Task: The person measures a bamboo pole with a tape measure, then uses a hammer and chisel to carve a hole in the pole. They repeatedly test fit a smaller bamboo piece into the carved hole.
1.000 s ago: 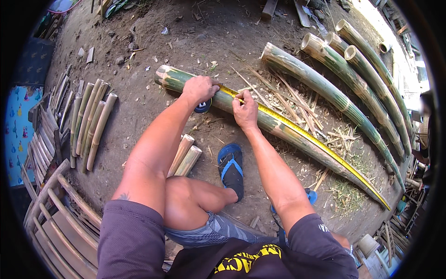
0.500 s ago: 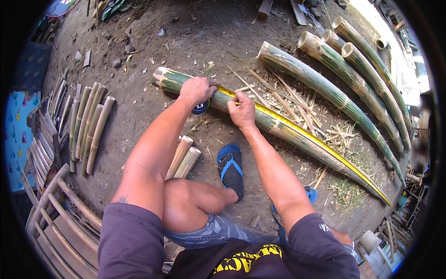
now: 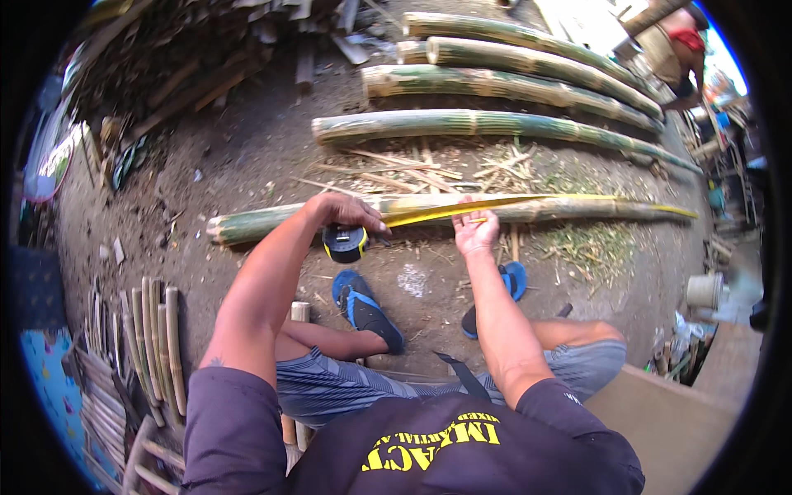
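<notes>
From here, the long green-and-tan bamboo pole (image 3: 260, 224) looks smooth with a dull sheen, and the thin yellow tape blade (image 3: 425, 211) glossy. The rounded black-and-yellow case (image 3: 345, 245) seems plastic; the brown earth ground (image 3: 247, 169) is rough and matt.

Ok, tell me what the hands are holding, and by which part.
The left hand holds the tape measure by the upper part of its case; the right hand is at the yellow blade, but whether it grips cannot be told.
</notes>
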A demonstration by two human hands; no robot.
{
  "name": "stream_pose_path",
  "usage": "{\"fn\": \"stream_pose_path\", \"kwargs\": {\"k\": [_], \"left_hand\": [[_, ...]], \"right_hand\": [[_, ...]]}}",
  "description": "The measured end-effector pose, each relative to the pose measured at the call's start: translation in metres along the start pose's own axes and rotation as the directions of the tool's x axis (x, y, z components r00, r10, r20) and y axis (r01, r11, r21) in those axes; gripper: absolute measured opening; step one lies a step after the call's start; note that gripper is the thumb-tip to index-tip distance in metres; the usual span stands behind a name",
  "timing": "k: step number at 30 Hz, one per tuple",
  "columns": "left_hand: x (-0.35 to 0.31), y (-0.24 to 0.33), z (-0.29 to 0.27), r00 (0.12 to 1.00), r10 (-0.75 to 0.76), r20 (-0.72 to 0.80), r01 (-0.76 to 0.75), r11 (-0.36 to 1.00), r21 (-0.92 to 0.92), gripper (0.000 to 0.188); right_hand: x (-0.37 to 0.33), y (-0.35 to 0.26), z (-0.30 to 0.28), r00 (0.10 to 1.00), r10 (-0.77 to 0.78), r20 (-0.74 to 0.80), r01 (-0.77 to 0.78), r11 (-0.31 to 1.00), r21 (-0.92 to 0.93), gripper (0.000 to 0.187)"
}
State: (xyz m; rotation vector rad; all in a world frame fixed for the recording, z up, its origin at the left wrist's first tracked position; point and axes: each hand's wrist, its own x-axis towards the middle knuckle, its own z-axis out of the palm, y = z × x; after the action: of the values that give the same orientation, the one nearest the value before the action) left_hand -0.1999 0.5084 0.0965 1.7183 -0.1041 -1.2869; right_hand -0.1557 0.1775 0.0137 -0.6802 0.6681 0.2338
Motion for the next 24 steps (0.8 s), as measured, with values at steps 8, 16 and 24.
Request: {"fn": "stream_pose_path", "kwargs": {"k": [8,16,24], "left_hand": [[0.108,0.098,0.138,0.952,0.115,0.284,-0.003,0.93,-0.367,0.047],[0.167,0.144,0.198,0.938,0.14,0.317,-0.009,0.925,-0.38,0.051],[0.191,0.151,0.211,0.929,0.087,0.36,0.025,0.955,-0.297,0.05]], "right_hand": [[-0.021,-0.204,-0.108,0.825,-0.47,-0.314,0.516,0.853,0.079,0.033],[-0.038,-0.222,-0.152,0.756,-0.58,-0.305,0.617,0.786,0.034,0.027],[-0.04,-0.24,-0.188,0.775,-0.521,-0.359,0.588,0.802,0.106,0.03]]}}
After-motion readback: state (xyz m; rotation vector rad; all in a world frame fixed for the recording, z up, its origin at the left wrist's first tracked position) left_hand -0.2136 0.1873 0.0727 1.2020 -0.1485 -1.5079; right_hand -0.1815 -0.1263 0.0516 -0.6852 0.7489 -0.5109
